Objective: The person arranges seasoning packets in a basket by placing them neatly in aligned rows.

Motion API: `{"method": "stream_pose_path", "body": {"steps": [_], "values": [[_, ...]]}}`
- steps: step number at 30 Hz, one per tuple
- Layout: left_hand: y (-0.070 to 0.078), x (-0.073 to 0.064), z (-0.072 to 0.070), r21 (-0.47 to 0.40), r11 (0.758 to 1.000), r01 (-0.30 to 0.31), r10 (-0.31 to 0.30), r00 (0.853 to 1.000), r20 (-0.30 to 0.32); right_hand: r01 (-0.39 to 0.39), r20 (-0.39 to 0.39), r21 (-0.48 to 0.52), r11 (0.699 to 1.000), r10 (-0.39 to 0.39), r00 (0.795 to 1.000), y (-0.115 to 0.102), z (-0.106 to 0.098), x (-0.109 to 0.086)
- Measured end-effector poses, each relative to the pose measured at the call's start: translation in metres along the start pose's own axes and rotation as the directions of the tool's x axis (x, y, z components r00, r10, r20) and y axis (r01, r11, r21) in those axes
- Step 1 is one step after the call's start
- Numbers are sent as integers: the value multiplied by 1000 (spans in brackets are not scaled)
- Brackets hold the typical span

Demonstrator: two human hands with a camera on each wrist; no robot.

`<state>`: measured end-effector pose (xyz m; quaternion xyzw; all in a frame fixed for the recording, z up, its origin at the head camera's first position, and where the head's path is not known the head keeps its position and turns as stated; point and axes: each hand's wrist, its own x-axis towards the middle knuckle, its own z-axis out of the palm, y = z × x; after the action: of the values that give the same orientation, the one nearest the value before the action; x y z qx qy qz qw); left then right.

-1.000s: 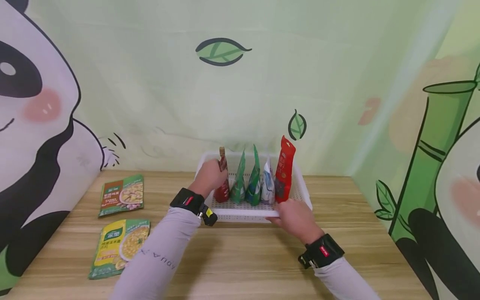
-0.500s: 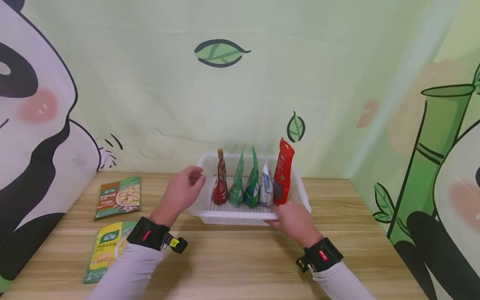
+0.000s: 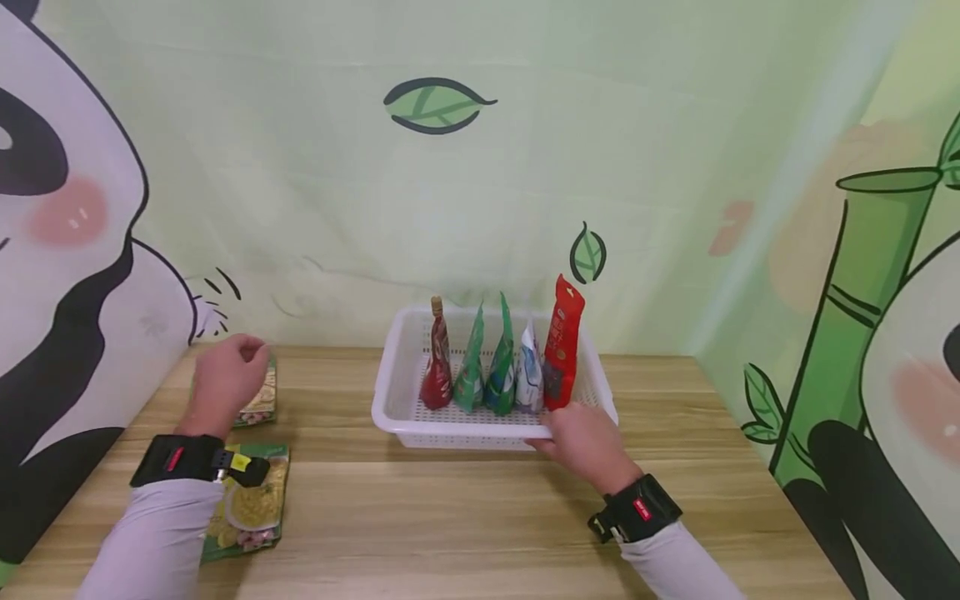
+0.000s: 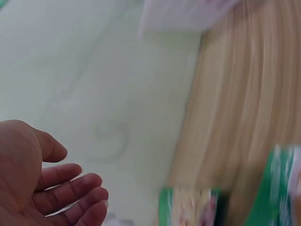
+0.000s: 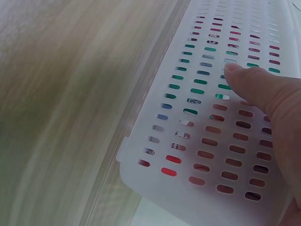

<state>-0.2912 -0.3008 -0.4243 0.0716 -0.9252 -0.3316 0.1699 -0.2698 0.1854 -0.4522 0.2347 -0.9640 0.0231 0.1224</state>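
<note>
My left hand (image 3: 228, 379) hovers over the rear soup packet (image 3: 260, 402) at the table's left and hides much of it. In the left wrist view its fingers (image 4: 70, 190) are loosely bent with nothing between them. Nearer the front lies a yellow-green soup packet (image 3: 251, 508), partly covered by the wrist. My right hand (image 3: 585, 442) grips the front rim of a white plastic basket (image 3: 465, 429), its thumb (image 5: 249, 82) on the outer slotted wall. Standing in the basket are a dark red pouch (image 3: 437, 375), two green pouches (image 3: 470, 375), a white-blue pouch (image 3: 530, 375) and a red packet (image 3: 564, 342).
The basket stands near the back of the wooden table (image 3: 420, 525), close to a green printed backdrop (image 3: 315, 208). Bare wood lies in front of the basket and between it and the soup packets.
My left hand has let go of the dark red pouch in the basket and moved left to above the rear soup packet. The right hand has kept its grip on the rim.
</note>
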Motion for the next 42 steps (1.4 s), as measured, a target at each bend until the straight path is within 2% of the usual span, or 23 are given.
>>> {"method": "stream_pose_path", "body": {"steps": [2,4,7,10,16,19,21,23,26,29,33,37,42], "values": [[-24,4,-10,38,996,76,-76,997,3,-2,3,2,1000,2,1000,-1,0,0],[-44,7,-17,79,982,174,-176,984,18,-4,8,-2,1000,4,1000,-1,0,0],[-65,7,-25,118,930,348,-357,932,70,-5,12,0,1000,5,1000,-1,-1,0],[-75,7,-27,161,879,448,-467,878,106,-5,8,4,1000,5,1000,-1,-2,-1],[-80,7,-25,268,806,528,-578,801,158,-2,16,7,1000,2,1000,-1,-1,0],[-80,8,-23,299,787,540,-604,774,190,1,23,3,1000,-1,1000,-1,-1,1],[-81,10,-21,321,780,536,-611,762,213,2,24,2,1000,-2,1000,-1,-2,0],[-82,11,-18,357,777,518,-611,758,229,2,23,-8,1000,-2,1000,-1,-3,0],[-82,14,-11,408,772,487,-602,767,224,0,30,-18,1000,0,1000,-1,-4,0],[-84,17,-2,408,772,488,-599,774,206,-3,35,-22,1000,4,999,-1,-4,0],[-86,19,7,376,762,528,-618,767,176,5,17,-25,1000,-5,1000,-1,-2,0],[-86,20,10,382,752,537,-625,766,154,26,-11,-39,999,-26,1000,-1,-1,0],[-86,19,9,409,753,516,-618,767,170,34,-41,-39,999,-35,999,0,-1,-1]]}}
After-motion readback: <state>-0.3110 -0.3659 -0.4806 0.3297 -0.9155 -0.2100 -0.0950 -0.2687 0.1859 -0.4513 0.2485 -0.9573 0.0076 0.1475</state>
